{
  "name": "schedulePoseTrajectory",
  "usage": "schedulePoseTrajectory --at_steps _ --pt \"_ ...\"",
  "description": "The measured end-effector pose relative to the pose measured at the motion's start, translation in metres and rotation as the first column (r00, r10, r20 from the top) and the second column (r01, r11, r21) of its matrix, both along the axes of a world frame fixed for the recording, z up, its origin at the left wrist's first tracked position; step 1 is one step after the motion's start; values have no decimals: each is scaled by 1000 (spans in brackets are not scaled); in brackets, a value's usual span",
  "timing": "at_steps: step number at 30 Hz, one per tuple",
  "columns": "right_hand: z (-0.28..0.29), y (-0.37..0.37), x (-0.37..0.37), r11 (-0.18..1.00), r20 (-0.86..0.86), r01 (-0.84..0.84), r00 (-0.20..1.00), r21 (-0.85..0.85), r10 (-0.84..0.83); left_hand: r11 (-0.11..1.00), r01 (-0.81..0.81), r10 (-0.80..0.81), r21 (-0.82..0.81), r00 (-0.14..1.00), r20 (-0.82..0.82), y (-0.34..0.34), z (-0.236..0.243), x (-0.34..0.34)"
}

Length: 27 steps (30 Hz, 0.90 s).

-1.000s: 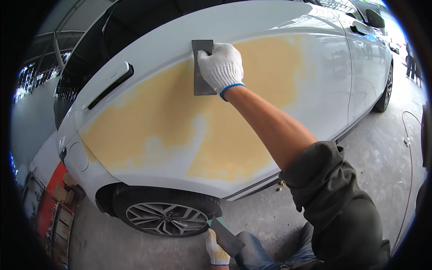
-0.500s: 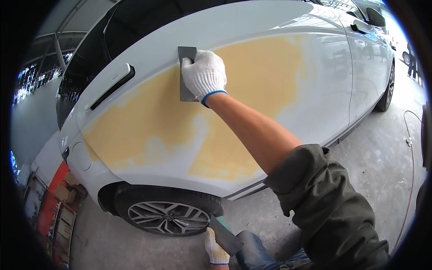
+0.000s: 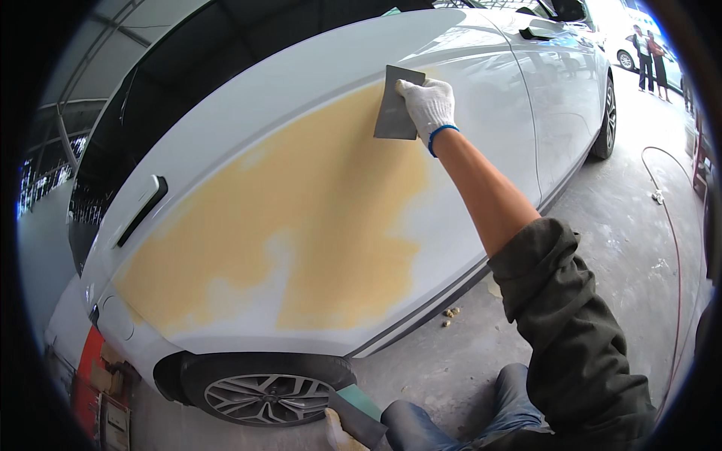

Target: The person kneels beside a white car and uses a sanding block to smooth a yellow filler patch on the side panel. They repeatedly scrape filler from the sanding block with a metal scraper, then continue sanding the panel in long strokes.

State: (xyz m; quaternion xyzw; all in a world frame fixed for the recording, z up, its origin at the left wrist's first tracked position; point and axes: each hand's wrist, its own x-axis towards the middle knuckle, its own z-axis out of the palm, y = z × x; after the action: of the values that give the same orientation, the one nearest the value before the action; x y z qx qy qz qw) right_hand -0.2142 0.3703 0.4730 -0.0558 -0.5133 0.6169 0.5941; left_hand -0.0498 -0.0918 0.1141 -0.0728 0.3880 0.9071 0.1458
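In a white knitted glove, my right hand (image 3: 430, 104) grips a flat grey rectangular piece (image 3: 396, 104); whether it is a sanding sheet or a spreader I cannot tell. The piece lies against the upper right part of a broad yellow filler patch (image 3: 226, 225) on the white car's side panel (image 3: 481, 105). Low down by the rear wheel (image 3: 271, 398), my left hand (image 3: 340, 437), also gloved, is closed on a dark grey flat piece (image 3: 356, 421) with a green piece (image 3: 359, 400) against it. The picture's lower edge cuts off part of that hand.
A door handle (image 3: 143, 210) juts out left of the patch. Yellow crumbs (image 3: 449, 314) lie on the floor below the sill. On the right, a thin reddish hose (image 3: 669, 218) runs along the concrete. Several people (image 3: 648, 60) stand far off at upper right. Red shelving (image 3: 89, 376) is at lower left.
My right hand has slid the grey piece rightward over the filler, from its upper middle to its upper right edge. My view has shifted too. The left hand still holds its pieces near the wheel.
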Motion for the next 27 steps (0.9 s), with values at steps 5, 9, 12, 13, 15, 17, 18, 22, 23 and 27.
schedulePoseTrajectory --at_steps 5,9,12,13,15,17,18,22,23,27 --pt "6 -23 -4 988 111 122 985 92 -132 996 0 -3 -87 999 -38 13 9 -3" --pt "11 -40 6 985 235 98 963 141 -130 993 41 -49 -108 996 -79 6 2 -5" --pt "10 -46 7 989 167 118 977 90 -132 999 50 -50 -3 999 -16 9 3 -6" --pt "9 -54 5 989 152 112 980 100 -127 999 45 -46 -19 999 -28 10 4 -5" --pt "6 -74 5 973 164 87 979 214 -123 998 35 -36 -45 998 -41 13 1 -4" --pt "14 -70 8 972 242 102 958 211 -153 998 41 -42 -45 999 -23 13 1 -4" --pt "15 -65 11 981 230 103 963 162 -139 998 46 -47 -46 999 -16 13 3 -4" --pt "19 -70 18 992 248 44 966 122 -73 991 -49 42 -124 998 -55 20 14 0" --pt "18 -79 15 982 243 86 962 168 -126 987 -61 54 -148 997 -54 20 15 1" --pt "21 -82 11 970 234 142 954 197 -187 984 -34 20 -176 996 -83 20 12 -3"
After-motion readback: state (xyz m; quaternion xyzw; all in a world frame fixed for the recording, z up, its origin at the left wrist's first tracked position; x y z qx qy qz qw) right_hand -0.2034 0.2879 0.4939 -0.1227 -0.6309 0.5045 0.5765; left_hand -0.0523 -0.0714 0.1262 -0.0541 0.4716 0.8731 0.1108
